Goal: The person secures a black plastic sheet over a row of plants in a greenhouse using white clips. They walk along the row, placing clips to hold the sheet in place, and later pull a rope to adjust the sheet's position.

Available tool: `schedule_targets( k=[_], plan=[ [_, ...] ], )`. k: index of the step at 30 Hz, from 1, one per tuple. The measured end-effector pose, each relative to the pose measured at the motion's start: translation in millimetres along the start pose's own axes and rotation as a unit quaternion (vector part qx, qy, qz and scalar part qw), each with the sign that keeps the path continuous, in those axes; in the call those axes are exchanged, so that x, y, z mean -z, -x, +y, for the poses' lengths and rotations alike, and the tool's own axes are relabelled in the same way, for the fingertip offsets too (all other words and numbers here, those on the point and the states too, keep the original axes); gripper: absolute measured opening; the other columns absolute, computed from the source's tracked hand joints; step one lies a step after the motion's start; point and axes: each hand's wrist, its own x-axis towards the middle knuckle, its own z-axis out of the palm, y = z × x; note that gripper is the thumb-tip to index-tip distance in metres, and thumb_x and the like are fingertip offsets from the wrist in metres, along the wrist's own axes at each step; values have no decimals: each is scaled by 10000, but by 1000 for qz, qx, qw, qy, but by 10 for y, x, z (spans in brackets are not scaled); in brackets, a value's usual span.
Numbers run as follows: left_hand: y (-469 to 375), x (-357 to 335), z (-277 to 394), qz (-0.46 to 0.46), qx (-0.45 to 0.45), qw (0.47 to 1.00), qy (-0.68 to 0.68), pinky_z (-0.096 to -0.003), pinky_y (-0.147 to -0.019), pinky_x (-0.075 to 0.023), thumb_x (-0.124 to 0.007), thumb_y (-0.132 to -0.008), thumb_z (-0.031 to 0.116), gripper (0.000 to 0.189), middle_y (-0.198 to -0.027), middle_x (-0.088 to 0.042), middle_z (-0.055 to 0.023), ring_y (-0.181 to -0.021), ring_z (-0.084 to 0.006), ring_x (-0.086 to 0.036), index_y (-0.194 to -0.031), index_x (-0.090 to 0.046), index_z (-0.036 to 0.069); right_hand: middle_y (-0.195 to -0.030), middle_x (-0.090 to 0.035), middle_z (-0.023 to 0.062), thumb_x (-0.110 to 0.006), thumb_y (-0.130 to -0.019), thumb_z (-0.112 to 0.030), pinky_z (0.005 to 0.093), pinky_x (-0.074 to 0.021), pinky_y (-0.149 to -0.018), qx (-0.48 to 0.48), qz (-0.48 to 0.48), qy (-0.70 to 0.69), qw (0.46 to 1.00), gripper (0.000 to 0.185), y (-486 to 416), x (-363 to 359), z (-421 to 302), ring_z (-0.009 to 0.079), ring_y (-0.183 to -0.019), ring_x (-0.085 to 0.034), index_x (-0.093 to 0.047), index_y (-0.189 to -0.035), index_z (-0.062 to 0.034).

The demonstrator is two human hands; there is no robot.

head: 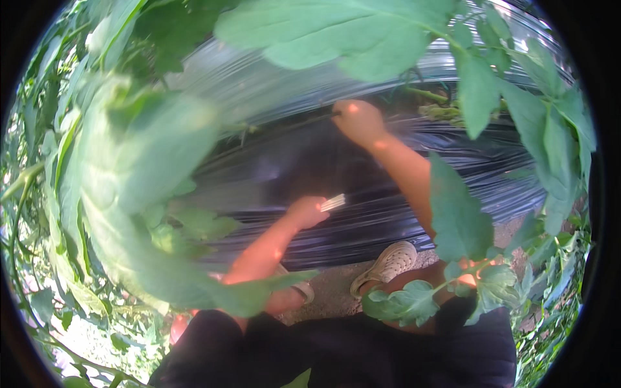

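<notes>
My left hand (306, 212) is closed around a small bundle of pale, thin strips (333, 202), whose ends stick out to the right above the black plastic film (271, 179). Farther forward, my right hand (358, 121) is bent with its fingers curled at the upper edge of the black film, by a dark gap; whether anything is between its fingers cannot be told. Just right of that hand, a green plant stem (427, 95) and some wilted leaves (441, 114) lie along the gap.
Large green leaves (140, 145) hang close to the view on the left, others (339, 34) at the top and right (458, 213). A lighter, shiny film (252, 87) stretches beyond the gap. Bare soil (335, 296) lies around a beige perforated shoe (390, 264) on my foot.
</notes>
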Motion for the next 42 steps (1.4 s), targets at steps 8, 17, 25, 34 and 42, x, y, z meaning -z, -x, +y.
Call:
schedule_targets(
  k=[8, 17, 25, 34, 42],
  plan=[
    [-18, 116, 87, -8, 47, 998, 28, -403, -712, -460, -633, -741, 283, 268, -828, -636, -165, -794, -349, -597, -890, -622, 60, -873, -642, 137, -571, -782, -267, 408, -485, -703, -30, 36, -79, 996, 257, -389, -193, 72, 319, -819, -614, -615, -937, -66],
    [27, -79, 39, -5, 67, 997, 44, -414, -701, -460, -645, -746, 255, 239, -809, -632, -162, -777, -348, -594, -870, -623, 53, -875, -648, 132, -575, -762, -290, 412, -466, -641, -63, 103, -132, 984, 229, -532, -399, 212, 340, -798, -608, -637, -823, -78],
    [100, 43, 253, 33, 68, 997, 8, -443, -667, -469, -649, -743, 276, 229, -756, -624, -177, -740, -363, -598, -808, -606, 61, -805, -629, 130, -518, -768, -170, 417, -456, -605, -10, 22, 88, 996, 162, -449, -724, 443, 323, -706, -605, -645, -780, -69],
    [235, -260, 58, -73, 32, 994, -78, -451, -698, -472, -615, -756, 281, 211, -816, -635, -146, -804, -349, -602, -863, -596, 100, -1053, -543, 151, -566, -710, -145, 479, -373, -917, 287, 72, 153, 943, 314, 85, 193, 373, 330, -1069, -491, -577, -1014, -66],
    [395, -383, 14, -164, -16, 978, -125, -418, -757, -468, -590, -753, 244, 215, -897, -647, -128, -873, -315, -607, -922, -639, 120, -1039, -567, 191, -583, -725, -220, 450, -404, -891, -12, -294, 163, 942, 352, 2381, 924, 758, 330, -1023, -536, -580, -1027, -39]
  ],
)
